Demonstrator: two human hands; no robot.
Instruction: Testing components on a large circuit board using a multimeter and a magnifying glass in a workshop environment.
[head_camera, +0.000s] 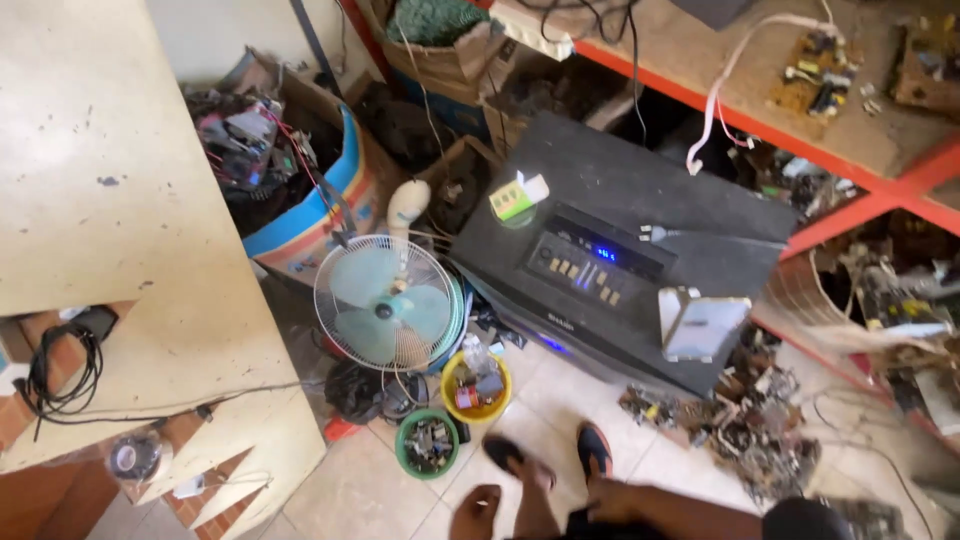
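Clutter is the main hazard, left to right. Black cable coil (62, 372) hangs off the tan board (110, 200) and its thin lead trails over the edge, so a snag could drag it down; the tape roll (133, 457) sits just below. Scrap box (300, 215) with a blue rim is overfull, and its loose wires could catch on anything pulled past. Fan (385, 303) lies tilted back on the floor, touching the junk behind it, and a knock would likely roll it. 2 bowls stand just below it, the green bowl (428, 443) and the yellow bowl (476, 385), both full of small parts and easy to tip with a foot; the sandals (515, 458) are right beside them. Left hand (475, 512) is at the bottom edge, nearest the green bowl and not touching it. It looks curled, but I cannot tell if the fingers grip anything. Right hand (606, 492) is low by the other sandal; its fingers are hidden, so I cannot tell either. Black speaker (640, 200) is powered, panel lit blue, with a white plug (650, 234) lying on top. The small white stand (700, 322) at its corner could slide off. Parts pile (745, 420) blocks the floor on the right, and the orange shelf (740, 125) overhangs.
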